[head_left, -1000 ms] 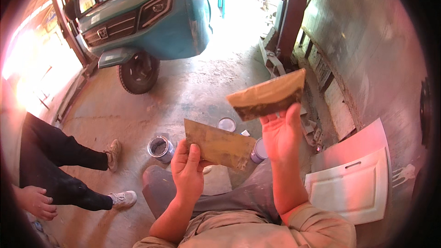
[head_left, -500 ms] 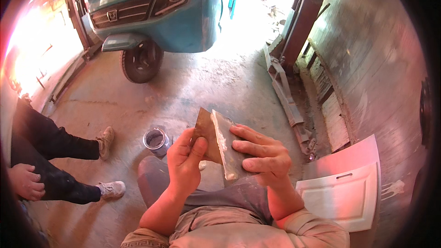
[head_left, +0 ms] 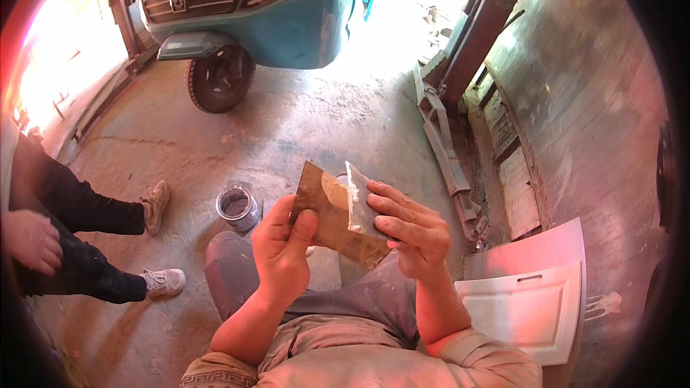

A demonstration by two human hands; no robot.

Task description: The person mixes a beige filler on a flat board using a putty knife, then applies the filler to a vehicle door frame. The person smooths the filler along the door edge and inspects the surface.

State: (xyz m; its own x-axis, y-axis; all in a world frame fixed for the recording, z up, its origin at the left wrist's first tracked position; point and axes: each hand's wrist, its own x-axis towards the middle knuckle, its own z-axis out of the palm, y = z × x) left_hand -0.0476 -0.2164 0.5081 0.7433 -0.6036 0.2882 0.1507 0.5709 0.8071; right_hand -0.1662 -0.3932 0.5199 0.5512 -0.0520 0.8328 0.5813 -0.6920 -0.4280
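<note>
My left hand point(head_left: 282, 255) grips a flat brown putty board point(head_left: 323, 219) by its left edge, the thumb lying across its face. A cream patch of putty point(head_left: 335, 191) sits on the upper part of that board. In my right hand point(head_left: 413, 230) is a grey flat scraper point(head_left: 364, 210), fingers spread over its outer side. Its left edge carries a ridge of pale putty and stands tilted against or just over the board; I cannot tell whether they touch. An open metal tin point(head_left: 237, 205) with grey contents stands on the floor beyond my left knee.
A teal three-wheeled vehicle point(head_left: 287, 25) stands ahead. At the left is another person, a hand point(head_left: 32, 241) over their dark-trousered legs. A white panelled door point(head_left: 528, 309) leans at the lower right. Along the right side run a metal post point(head_left: 478, 36) and a long floor arm point(head_left: 442, 144).
The scraper has shifted right and up across the board, baring more of its face and a putty patch. My view has tilted slightly downward. The other person's hand has moved up.
</note>
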